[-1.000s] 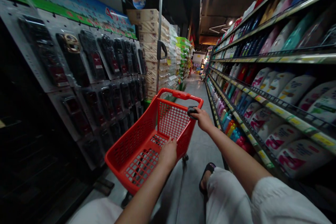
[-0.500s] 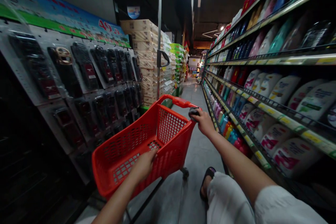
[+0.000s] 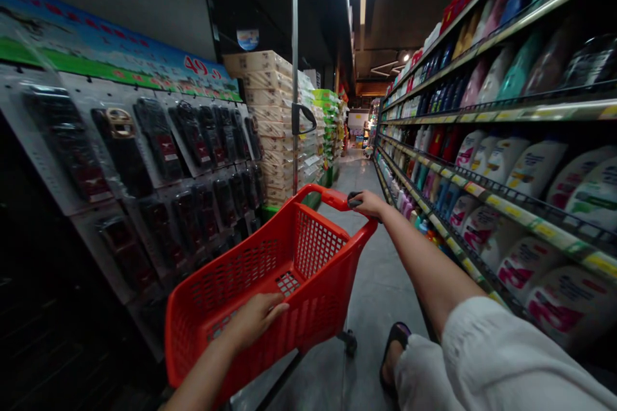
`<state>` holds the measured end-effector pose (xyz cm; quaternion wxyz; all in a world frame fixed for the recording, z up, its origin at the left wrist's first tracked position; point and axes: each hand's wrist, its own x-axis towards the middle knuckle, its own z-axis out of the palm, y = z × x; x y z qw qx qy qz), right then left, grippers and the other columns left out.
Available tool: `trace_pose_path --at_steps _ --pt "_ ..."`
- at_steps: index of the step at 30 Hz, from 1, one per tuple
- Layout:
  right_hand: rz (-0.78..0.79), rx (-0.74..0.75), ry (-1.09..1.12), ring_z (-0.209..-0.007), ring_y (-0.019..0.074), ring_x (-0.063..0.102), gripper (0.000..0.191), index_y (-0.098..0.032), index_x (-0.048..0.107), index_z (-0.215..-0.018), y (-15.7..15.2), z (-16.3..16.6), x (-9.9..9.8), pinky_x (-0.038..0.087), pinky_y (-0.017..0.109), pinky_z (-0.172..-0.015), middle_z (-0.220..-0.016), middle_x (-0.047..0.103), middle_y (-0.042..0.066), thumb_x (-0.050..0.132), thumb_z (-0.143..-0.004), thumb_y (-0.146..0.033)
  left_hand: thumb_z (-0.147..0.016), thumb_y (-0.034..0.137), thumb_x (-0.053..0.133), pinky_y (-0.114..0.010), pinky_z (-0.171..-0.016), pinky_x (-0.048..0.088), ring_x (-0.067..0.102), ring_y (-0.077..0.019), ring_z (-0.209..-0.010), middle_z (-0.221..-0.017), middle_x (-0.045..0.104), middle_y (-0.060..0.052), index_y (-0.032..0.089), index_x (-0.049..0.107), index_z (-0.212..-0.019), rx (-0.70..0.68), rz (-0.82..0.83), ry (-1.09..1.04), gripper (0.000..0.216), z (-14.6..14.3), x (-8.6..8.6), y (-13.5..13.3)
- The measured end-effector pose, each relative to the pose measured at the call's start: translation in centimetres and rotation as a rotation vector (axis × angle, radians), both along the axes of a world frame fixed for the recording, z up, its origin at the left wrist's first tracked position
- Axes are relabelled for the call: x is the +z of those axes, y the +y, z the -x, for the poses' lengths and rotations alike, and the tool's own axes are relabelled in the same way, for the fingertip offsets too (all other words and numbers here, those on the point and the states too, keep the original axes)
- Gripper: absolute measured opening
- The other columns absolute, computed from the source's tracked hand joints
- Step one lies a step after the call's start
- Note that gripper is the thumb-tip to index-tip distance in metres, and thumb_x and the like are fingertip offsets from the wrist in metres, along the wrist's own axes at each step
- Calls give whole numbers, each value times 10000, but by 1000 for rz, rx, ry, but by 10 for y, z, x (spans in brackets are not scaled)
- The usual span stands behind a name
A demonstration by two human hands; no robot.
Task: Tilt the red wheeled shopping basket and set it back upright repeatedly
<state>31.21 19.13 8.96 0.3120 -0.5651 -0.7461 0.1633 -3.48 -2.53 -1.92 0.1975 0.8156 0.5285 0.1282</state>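
A red plastic shopping cart with perforated sides stands at an angle before me, and its basket holds nothing. My right hand is wrapped round the dark grip of the cart's handle at its right end. My left hand is over the near side rim of the basket, its fingers stretched out and the thumb apart. Whether the left palm touches the rim, I cannot tell. A caster wheel shows under the cart.
Belts in plastic packs hang on a display at left, under a blue and green sign. Stacked packs stand beyond, near a metal pole. Shampoo bottles fill the right shelves. A grey tiled aisle runs ahead.
My left hand has loosened from the side rim and its fingers have straightened. My right hand still grips the handle. The cart sits slightly lower in view and its handle end has shifted right.
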Motion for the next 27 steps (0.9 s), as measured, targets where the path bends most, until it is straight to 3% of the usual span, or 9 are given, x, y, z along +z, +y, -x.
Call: trace_pose_path --at_steps 2,6,12,16,18,21,23,27 --pt "49 19 105 -786 181 610 274 -163 779 -812 10 7 2 465 251 -771 -836 685 26 729 -557 -78 -933 557 294 -265 -689 390 578 -189 -752 -819 645 -57 183 575 -783 23 -10 4 492 -1 -3 2" --pt "130 -5 316 -627 132 573 315 -140 750 -930 13 -11 -8 485 238 -639 -669 653 -4 664 -634 -78 -924 548 307 -269 -694 389 577 -189 -751 -825 655 -46 189 584 -802 76 16 -13 469 -1 -2 6" --pt "169 -154 656 -510 111 542 316 -126 656 -1071 -19 -50 -41 496 240 -535 -605 615 -8 599 -769 -202 -888 605 272 -266 -629 347 479 -165 -647 -646 500 0 193 477 -640 87 73 -3 522 -2 -1 11" --pt "-15 -236 801 -803 144 646 461 -163 572 -1263 -54 -36 -81 540 268 -742 -943 685 52 556 -812 -260 -868 613 275 -263 -619 318 415 -146 -611 -617 398 22 203 420 -625 86 91 -30 498 -12 1 11" --pt "-198 -283 792 -1059 177 608 539 -181 520 -1349 -73 -17 -103 507 323 -918 -1153 637 83 525 -814 -247 -865 613 278 -260 -614 307 396 -139 -605 -620 372 26 204 403 -620 72 94 -39 492 -18 3 11" --pt "-363 -355 649 -1264 218 488 527 -192 565 -1332 -92 7 -128 389 371 -1083 -1348 483 120 526 -808 -223 -868 609 281 -257 -608 296 385 -135 -600 -619 361 27 204 398 -617 54 86 -27 491 -24 5 13" --pt "-378 -369 574 -1288 220 469 513 -188 571 -1331 -94 10 -130 352 357 -1114 -1381 418 131 512 -822 -209 -868 608 283 -259 -603 290 381 -134 -594 -615 365 25 206 391 -610 54 82 -14 490 -24 7 13" --pt "-370 -439 516 -1257 226 490 477 -167 540 -1359 -75 -4 -108 363 360 -1102 -1350 417 152 437 -904 -268 -877 601 254 -263 -605 289 388 -141 -592 -612 370 20 213 376 -601 69 77 13 491 -23 8 14"
